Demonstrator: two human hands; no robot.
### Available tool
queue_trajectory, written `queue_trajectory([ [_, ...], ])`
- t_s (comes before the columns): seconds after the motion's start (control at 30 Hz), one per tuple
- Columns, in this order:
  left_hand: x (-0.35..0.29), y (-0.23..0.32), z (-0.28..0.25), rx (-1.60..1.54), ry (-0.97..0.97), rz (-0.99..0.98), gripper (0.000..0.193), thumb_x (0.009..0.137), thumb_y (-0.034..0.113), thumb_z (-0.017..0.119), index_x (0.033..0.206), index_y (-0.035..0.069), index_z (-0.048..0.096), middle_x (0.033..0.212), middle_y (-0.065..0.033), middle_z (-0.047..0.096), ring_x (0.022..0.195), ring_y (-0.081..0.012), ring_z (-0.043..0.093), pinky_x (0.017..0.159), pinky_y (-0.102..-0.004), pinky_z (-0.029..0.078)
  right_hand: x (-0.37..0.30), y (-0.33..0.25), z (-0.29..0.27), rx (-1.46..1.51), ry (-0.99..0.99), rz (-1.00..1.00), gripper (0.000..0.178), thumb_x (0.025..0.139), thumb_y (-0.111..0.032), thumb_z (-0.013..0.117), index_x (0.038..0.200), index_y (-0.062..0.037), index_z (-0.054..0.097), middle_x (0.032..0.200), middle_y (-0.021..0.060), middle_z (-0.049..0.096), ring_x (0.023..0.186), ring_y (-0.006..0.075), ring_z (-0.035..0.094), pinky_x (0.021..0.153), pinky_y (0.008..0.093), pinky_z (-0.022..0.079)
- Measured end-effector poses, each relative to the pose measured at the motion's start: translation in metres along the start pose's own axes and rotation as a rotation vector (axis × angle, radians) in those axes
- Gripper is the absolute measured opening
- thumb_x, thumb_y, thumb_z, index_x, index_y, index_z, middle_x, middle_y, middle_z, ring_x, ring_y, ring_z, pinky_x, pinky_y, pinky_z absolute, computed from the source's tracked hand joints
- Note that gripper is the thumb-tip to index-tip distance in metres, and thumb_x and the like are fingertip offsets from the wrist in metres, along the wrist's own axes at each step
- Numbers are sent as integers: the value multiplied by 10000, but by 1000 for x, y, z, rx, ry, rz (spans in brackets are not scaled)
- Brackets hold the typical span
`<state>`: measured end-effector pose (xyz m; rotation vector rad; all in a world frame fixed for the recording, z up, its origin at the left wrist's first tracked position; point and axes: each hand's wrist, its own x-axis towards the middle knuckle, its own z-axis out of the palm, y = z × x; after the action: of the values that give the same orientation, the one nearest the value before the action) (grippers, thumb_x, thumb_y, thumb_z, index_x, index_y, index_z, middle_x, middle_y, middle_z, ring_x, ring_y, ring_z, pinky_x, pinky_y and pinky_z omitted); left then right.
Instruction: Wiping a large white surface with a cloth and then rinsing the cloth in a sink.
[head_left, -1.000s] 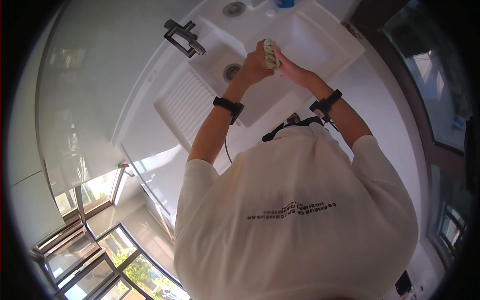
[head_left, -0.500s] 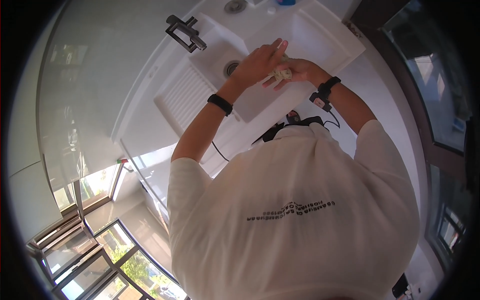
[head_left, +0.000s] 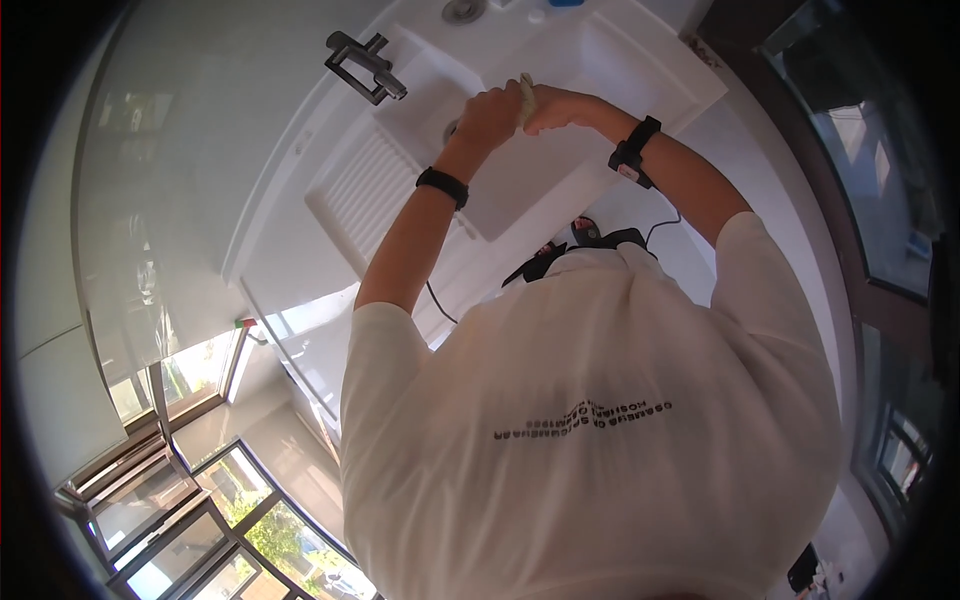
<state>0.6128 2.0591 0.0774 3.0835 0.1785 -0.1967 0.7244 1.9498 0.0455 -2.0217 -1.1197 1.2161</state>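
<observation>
Over the white sink [head_left: 520, 195] my two hands are close together, gripping a small pale, yellowish cloth [head_left: 526, 95]. My left hand [head_left: 490, 118] is closed round one end of it, with its knuckles up. My right hand [head_left: 557, 108] is closed on the other end, and only a narrow strip of the cloth shows between the two fists. Most of the cloth is hidden inside the fingers. Both wrists wear black bands, and my left forearm partly hides the sink's drain [head_left: 449, 132].
A dark metal faucet [head_left: 365, 68] stands at the sink's left rim. Left of the basin lies a ribbed washboard slope [head_left: 372, 185]. Another drain fitting [head_left: 463, 11], a white cap [head_left: 537, 16] and a blue object [head_left: 567, 3] are at the far edge. Thin black cables hang by my arms.
My hands went from loosely spread fingers around the crumpled cloth to closed fists on it. The left hand moved slightly left, the right left and farther away, and the cloth is now a narrow strip.
</observation>
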Motion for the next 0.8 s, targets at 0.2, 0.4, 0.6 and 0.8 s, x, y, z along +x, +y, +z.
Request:
queue_trajectory([
  [0.2,14,-10,1,17,-23,-66,281,733,98,642,1000,20,596,883,-176,666,875,-340,664,754,-436,547,27,5,10,-403,309,-215,310,652,-198,643,861,30,619,828,212,655,785,366,641,691,409,516],
  [0.4,25,-21,6,-107,-204,-27,248,713,90,624,948,11,636,938,-193,672,921,-349,649,795,-410,536,37,14,19,-440,311,-174,326,668,-186,617,899,43,625,874,227,661,835,388,643,739,435,521],
  [0.6,31,-32,4,-150,-238,11,259,698,71,630,948,3,623,941,-193,671,913,-347,649,790,-423,531,41,15,16,-414,301,-172,290,713,-210,616,879,27,625,852,231,655,821,399,632,754,442,509],
  [0.8,17,-25,21,-219,-44,-126,488,716,72,637,1163,24,446,986,-213,645,958,-393,616,809,-465,504,28,12,18,-295,399,-133,478,678,-241,681,1046,38,556,932,242,649,887,386,633,785,421,513],
])
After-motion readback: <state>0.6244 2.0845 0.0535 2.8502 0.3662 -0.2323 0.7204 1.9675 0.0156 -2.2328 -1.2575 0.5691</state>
